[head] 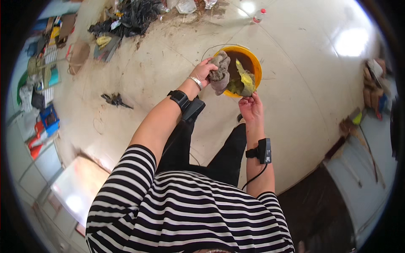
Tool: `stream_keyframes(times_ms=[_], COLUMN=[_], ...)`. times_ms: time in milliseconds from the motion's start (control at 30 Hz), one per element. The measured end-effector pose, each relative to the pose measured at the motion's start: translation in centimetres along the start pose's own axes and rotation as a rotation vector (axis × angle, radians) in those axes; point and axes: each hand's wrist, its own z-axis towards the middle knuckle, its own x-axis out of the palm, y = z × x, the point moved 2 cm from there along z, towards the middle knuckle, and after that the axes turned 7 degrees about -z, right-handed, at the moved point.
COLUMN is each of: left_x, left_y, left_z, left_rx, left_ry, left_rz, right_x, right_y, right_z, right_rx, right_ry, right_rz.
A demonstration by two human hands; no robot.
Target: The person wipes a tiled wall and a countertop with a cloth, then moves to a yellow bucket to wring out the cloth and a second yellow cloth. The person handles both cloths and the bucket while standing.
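My left hand grips a bunched, dirty grey-brown cloth at the left rim of a yellow bucket. Brownish liquid stands in the bucket, and its thin wire handle hangs out over the far left side. With the fingertips of my right hand I pinch the near end of a soiled yellow-and-grey cloth at the near rim. The rest of that cloth lies over the bucket's opening; where its far part meets the liquid is hard to tell.
Beyond the bucket stands a small clear bottle with a red cap. Black plastic scraps and dirt lie at the far left, a small dark clump nearer. Mixed items line the left wall; long-handled tools lie at right beside a dark mat.
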Motion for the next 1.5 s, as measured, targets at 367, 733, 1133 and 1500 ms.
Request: stream_keyframes(times_ms=[367,733,1133,1500], left_x=[-11.4,-13.6,-16.1,-14.4], left_y=[8.3,12.1,12.6,14.2], left_z=[14.6,19.2,18.6,17.7], left_rx=[0.044,-0.065,-0.060,-0.055], left_ry=[-0.278,-0.420,-0.531,-0.578], left_rz=[-0.303,-0.669,-0.576,-0.302], right_x=[-3.5,-3.2,-0.6,-1.6], right_y=[-3.3,-12.4,-13.1,-10.8], right_z=[13.4,5.3,4.6,5.3], right_rx=[0.187,0.019,0.131,0.541], right_ry=[-0.078,0.215,0.145,0.282], right_rz=[-0.785,-0.916,-0.730,-0.563])
